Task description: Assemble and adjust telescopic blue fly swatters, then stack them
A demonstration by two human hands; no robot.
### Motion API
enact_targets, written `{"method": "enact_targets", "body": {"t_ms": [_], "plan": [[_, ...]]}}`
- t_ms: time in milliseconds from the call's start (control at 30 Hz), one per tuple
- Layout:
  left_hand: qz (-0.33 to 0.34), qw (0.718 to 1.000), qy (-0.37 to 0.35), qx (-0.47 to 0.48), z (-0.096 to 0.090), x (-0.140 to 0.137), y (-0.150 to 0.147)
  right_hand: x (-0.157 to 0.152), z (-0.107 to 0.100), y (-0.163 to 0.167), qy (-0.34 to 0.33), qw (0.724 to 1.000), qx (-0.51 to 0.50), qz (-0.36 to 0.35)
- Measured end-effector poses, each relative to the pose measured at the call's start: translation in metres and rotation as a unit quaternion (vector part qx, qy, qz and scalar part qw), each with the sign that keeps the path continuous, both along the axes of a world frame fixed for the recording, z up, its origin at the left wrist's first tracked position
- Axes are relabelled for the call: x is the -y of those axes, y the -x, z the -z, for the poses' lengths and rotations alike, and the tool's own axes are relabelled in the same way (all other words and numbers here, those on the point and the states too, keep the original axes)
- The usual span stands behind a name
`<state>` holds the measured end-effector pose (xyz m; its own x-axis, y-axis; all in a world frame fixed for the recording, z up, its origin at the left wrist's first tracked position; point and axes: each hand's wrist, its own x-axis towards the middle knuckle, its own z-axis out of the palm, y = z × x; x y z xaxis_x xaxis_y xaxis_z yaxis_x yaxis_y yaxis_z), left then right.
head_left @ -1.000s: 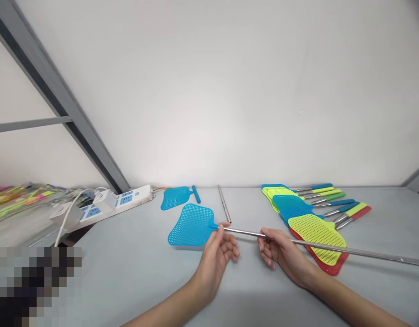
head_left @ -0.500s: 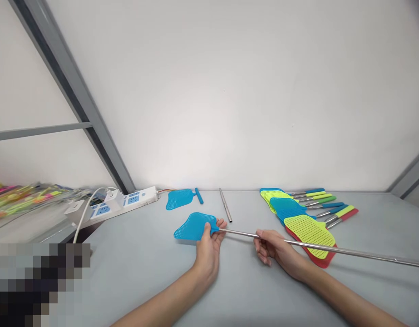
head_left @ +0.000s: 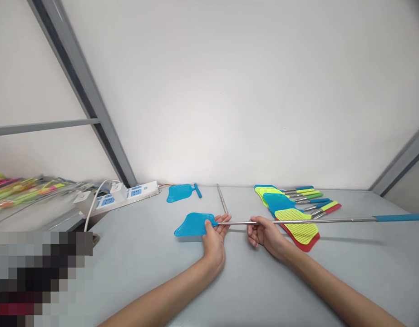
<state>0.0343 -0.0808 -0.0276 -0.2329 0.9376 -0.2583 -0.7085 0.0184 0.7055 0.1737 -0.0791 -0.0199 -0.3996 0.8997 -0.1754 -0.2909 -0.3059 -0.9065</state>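
Observation:
My left hand (head_left: pixel 214 243) pinches a blue fly swatter (head_left: pixel 192 225) at the neck, thumb on top and the other fingers stretched out beneath. From the neck a long, extended metal rod runs right to a blue grip (head_left: pixel 400 218). My right hand (head_left: pixel 269 238) is closed lightly on the rod near its middle, fingers curled. Behind my left hand lies a loose metal rod (head_left: pixel 222 197). Farther left are a loose blue swatter head (head_left: pixel 179 193) and a short blue handle (head_left: pixel 197 190).
A pile of blue, yellow and red fly swatters (head_left: pixel 298 227) lies to the right on the grey table (head_left: pixel 137 272). White power strips (head_left: pixel 127 197) with a cable sit at the left edge. Blurred colourful items (head_left: pixel 32 193) lie beyond them, and a wall rises behind.
The held swatter's rod has swung from slanting down rightward to nearly level, and its blue grip has come into view. My right hand has shifted slightly left and up. The camera view has turned slightly.

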Motion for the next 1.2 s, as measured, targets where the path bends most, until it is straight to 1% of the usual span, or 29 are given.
{"method": "enact_targets", "body": {"t_ms": [133,300,400,600,733,967,1200], "plan": [[-0.009,1.0,0.001,-0.002,0.002,-0.001,-0.006,0.001,-0.002,0.003,0.023,0.999,0.001,0.024],[-0.014,1.0,0.001,-0.005,0.003,0.001,-0.009,0.003,-0.001,0.004,0.019,0.999,0.009,0.046],[-0.01,1.0,-0.013,-0.017,0.003,0.004,-0.01,0.007,-0.001,0.002,0.03,0.998,0.019,0.058],[0.006,0.998,-0.043,-0.04,0.003,0.014,-0.009,0.014,-0.002,-0.001,0.039,0.997,0.022,0.055],[0.023,0.998,-0.042,-0.043,0.003,0.019,-0.005,0.019,-0.004,0.002,0.042,0.997,0.038,0.058],[0.033,0.999,-0.023,-0.027,0.001,0.02,-0.003,0.02,-0.004,0.004,0.01,0.995,0.067,0.07],[0.061,0.997,-0.02,-0.053,0.002,0.018,-0.002,0.018,-0.002,0.0,-0.005,0.996,0.051,0.068]]}}
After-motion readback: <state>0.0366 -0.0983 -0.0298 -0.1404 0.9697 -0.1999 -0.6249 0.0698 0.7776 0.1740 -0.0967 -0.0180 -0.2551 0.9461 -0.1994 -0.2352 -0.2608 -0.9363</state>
